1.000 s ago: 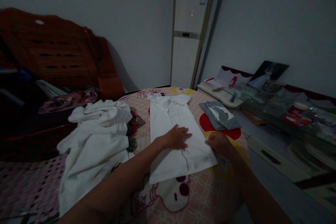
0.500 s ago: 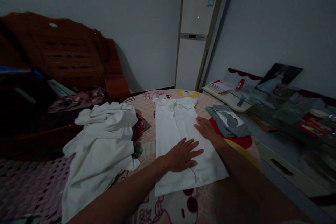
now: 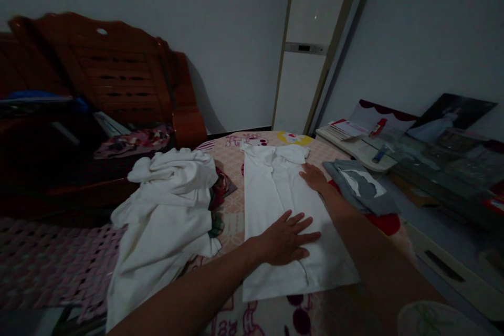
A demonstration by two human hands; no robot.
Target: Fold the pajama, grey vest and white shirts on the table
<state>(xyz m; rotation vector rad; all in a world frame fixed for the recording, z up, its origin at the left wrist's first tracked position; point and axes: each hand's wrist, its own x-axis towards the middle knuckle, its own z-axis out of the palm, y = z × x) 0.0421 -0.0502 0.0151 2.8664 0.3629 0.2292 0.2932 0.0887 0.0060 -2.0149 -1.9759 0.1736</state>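
Observation:
A white short-sleeved shirt [image 3: 260, 205] lies lengthwise on the table, its collar end away from me and folds running down its middle. My left hand [image 3: 289, 239] rests flat on the lower part of the shirt with fingers spread. Along the shirt's right edge, just below the sleeve, my right hand [image 3: 314, 176] presses down with its fingers stretched out. Neither hand grips the cloth. Left of the shirt is a crumpled heap of white clothing [image 3: 169, 220]. A folded grey garment [image 3: 360, 186] with a white print lies to the right.
A pink patterned cloth [image 3: 232, 215] covers the round table. Dark red cloth [image 3: 224, 185] pokes out beside the white heap. A wooden bench [image 3: 122, 79] stands at the back left. On the right is a cabinet with a glass top [image 3: 429, 168], bearing papers and a photo.
The view has turned slightly left, so everything appears further right. My right hand has slid along the shirt's edge toward the collar end. My left hand stays flat in about the same place.

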